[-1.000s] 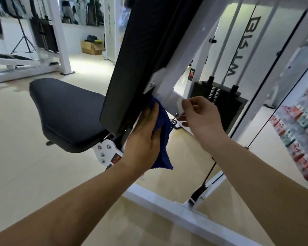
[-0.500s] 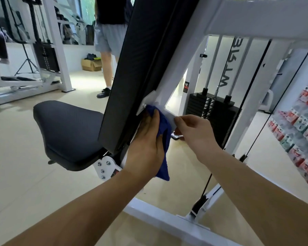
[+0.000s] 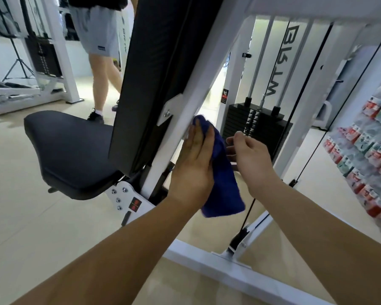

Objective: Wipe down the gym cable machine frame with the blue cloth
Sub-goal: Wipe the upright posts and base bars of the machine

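The fingers (image 3: 195, 137) of the left hand (image 3: 194, 166) are lying straight and released along the slanted white post of the frame (image 3: 185, 119), pressing the cloth (image 3: 222, 181) to it. The cloth is bunching just past the fingertips against the post and hanging down on the thumb side, below the wrist. The thumb is sitting out of sight behind the cloth, so whether it is also pinching the fabric is hard to say.

The right hand (image 3: 250, 154) is hovering just beside the cloth, on the far side from the left fingers. Its fingers are curling loosely and grasping nothing; they may be brushing the fabric, though the view is not making that clear.

On the other side of the left fingers the black backrest (image 3: 154, 84) is leaning along the post, with the seat (image 3: 70, 150) lower down. Beyond the right fingers the weight stack (image 3: 260, 122) is standing inside the frame, and a cable (image 3: 249, 214) is running down below the cloth to the base bar (image 3: 218, 267). A person (image 3: 101, 84) in grey shorts is standing far behind the backrest.
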Available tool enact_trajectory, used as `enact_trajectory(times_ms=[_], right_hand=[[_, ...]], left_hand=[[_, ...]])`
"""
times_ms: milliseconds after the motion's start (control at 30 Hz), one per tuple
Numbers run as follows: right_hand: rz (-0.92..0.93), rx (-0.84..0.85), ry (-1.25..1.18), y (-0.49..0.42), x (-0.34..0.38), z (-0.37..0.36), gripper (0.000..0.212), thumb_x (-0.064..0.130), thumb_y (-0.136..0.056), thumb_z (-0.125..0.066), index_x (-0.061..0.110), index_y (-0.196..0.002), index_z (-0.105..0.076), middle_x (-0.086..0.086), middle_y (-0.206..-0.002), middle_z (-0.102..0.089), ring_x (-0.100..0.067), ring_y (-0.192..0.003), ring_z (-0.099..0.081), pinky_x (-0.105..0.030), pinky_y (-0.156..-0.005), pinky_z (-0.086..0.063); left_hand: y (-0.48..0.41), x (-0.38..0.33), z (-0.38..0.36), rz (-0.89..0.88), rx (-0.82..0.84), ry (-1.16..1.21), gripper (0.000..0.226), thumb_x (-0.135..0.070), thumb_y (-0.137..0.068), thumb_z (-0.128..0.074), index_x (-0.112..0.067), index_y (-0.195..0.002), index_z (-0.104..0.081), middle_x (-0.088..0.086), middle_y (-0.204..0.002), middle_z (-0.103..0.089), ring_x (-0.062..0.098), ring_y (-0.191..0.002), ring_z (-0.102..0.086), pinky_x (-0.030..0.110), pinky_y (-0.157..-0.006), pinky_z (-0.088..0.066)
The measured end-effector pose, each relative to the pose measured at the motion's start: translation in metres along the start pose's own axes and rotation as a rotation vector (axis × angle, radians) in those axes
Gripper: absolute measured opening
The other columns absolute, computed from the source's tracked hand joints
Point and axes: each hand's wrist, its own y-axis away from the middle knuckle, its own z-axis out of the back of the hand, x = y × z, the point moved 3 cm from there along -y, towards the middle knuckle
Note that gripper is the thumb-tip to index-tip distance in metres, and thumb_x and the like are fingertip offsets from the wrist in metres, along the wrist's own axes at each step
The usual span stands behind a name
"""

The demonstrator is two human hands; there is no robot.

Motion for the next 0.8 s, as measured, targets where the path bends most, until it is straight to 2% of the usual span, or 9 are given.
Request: enact_trajectory(times_ms=[133, 233, 367, 500, 567, 600, 667, 733, 800], right_hand=[[-0.008, -0.004, 0.047, 0.005, -0.010, 0.007, 0.036, 0.041, -0.109, -0.041, 0.019, -0.107, -0.069, -0.004, -0.095, -0.073, -0.022, -0.090, -0.072, -0.039, -0.084, -0.061], [-0.017, -0.005, 0.059, 0.009, -0.019, 0.004, 0.036, 0.041, -0.110, -0.040, 0.019, -0.107, -0.068, -0.003, -0.097, -0.073, -0.021, -0.091, -0.072, -0.036, -0.083, -0.060], [-0.033, 0.035, 0.080, 0.018, -0.032, 0.007, 0.036, 0.042, -0.110, -0.039, 0.019, -0.110, -0.067, -0.003, -0.099, -0.073, -0.018, -0.093, -0.071, -0.036, -0.084, -0.060], [-0.134, 0.080, 0.116, 0.039, -0.065, 0.025, 0.043, 0.048, -0.109, -0.037, 0.020, -0.105, -0.070, -0.003, -0.095, -0.076, -0.021, -0.090, -0.074, -0.048, -0.087, -0.061], [-0.298, 0.117, 0.090, 0.053, -0.088, 0.037, 0.051, 0.055, -0.107, -0.033, 0.020, -0.109, -0.070, -0.007, -0.101, -0.076, -0.026, -0.094, -0.074, -0.053, -0.087, -0.061], [-0.414, 0.159, 0.050, 0.062, -0.102, 0.041, 0.055, 0.061, -0.105, -0.032, 0.022, -0.114, -0.069, -0.009, -0.107, -0.075, -0.028, -0.098, -0.073, -0.053, -0.087, -0.062], [-0.620, 0.257, -0.066, 0.081, -0.130, 0.047, 0.059, 0.071, -0.101, -0.032, 0.027, -0.119, -0.068, -0.011, -0.114, -0.073, -0.034, -0.103, -0.072, -0.053, -0.083, -0.062], [-0.743, 0.274, -0.199, 0.097, -0.155, 0.058, 0.058, 0.069, -0.099, -0.042, 0.022, -0.122, -0.068, -0.017, -0.118, -0.071, -0.040, -0.105, -0.072, -0.057, -0.083, -0.061], [-0.775, 0.239, -0.301, 0.110, -0.176, 0.078, 0.051, 0.057, -0.101, -0.054, 0.016, -0.127, -0.068, -0.023, -0.123, -0.069, -0.044, -0.105, -0.071, -0.060, -0.086, -0.060]], left_hand=[[0.036, 0.022, -0.008, 0.103, 0.147, 0.020, 0.077, -0.030, -0.096, -0.048, -0.027, -0.159, -0.004, 0.013, -0.151, -0.045, 0.026, -0.127, -0.057, 0.041, -0.102, -0.054], [0.032, 0.019, -0.006, 0.118, 0.122, -0.036, 0.081, -0.020, -0.097, -0.061, -0.018, -0.161, -0.010, 0.011, -0.158, -0.038, 0.025, -0.134, -0.051, 0.034, -0.112, -0.044], [0.028, -0.005, -0.005, 0.064, 0.020, 0.026, 0.066, -0.018, -0.103, -0.044, -0.018, -0.162, -0.014, 0.009, -0.169, -0.015, 0.023, -0.152, -0.026, 0.028, -0.118, -0.026], [0.046, -0.010, -0.027, 0.012, 0.089, 0.081, 0.057, -0.011, -0.103, -0.044, -0.017, -0.158, -0.029, 0.000, -0.169, -0.017, 0.014, -0.156, -0.010, 0.026, -0.125, -0.016], [0.074, -0.015, -0.041, 0.057, 0.147, 0.253, 0.049, -0.016, -0.104, -0.042, -0.023, -0.153, -0.040, -0.006, -0.163, -0.029, 0.008, -0.150, -0.025, 0.015, -0.120, -0.021], [0.089, -0.015, -0.048, 0.129, 0.200, 0.339, 0.044, -0.019, -0.105, -0.041, -0.028, -0.149, -0.045, -0.005, -0.157, -0.042, 0.010, -0.143, -0.040, 0.017, -0.117, -0.031], [0.109, -0.017, -0.064, 0.317, 0.357, 0.479, 0.037, -0.021, -0.105, -0.041, -0.036, -0.135, -0.056, -0.003, -0.130, -0.067, 0.016, -0.116, -0.063, 0.036, -0.106, -0.049], [0.117, -0.029, -0.080, 0.432, 0.521, 0.610, 0.035, -0.019, -0.104, -0.044, -0.038, -0.126, -0.063, -0.007, -0.114, -0.072, 0.014, -0.106, -0.067, 0.041, -0.099, -0.054], [0.123, -0.048, -0.093, 0.468, 0.650, 0.692, 0.035, -0.013, -0.103, -0.049, -0.040, -0.117, -0.067, -0.009, -0.110, -0.074, 0.010, -0.103, -0.069, 0.035, -0.097, -0.056]])
